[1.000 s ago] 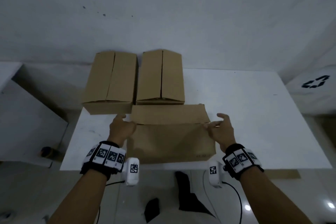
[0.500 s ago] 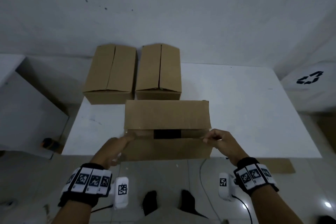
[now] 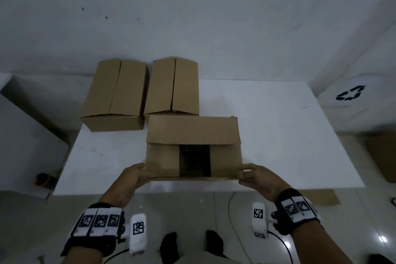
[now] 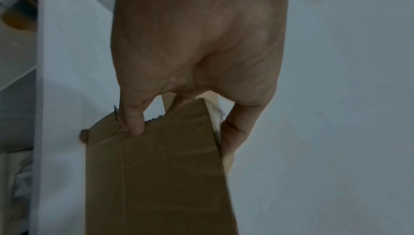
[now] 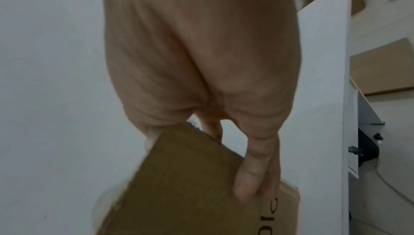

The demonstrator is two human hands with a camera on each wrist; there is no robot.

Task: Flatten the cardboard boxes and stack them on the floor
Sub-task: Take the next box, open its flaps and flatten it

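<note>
**Both hands grip the near flap of an opened box at the table's front edge**

At the far left a dark and orange object sits low beside a white unit. On the white table, two closed cardboard boxes stand side by side against the wall: the left box at the table's back left corner, the second box just beside it on its right.

In front of them, near the table's front edge, is the open box. Its far flap stands up, the two short inner flaps lie folded in, and a dark gap shows between them.

The left hand pinches the left end of the near flap, thumb on top and fingers curled around the cardboard edge. The right hand pinches the right end the same way, with a finger laid across the flap's outer face, where some printed letters show.

On the floor to the right lies a flat piece of cardboard, partly under the table. At the far right stands a white bin with a recycling mark
</note>
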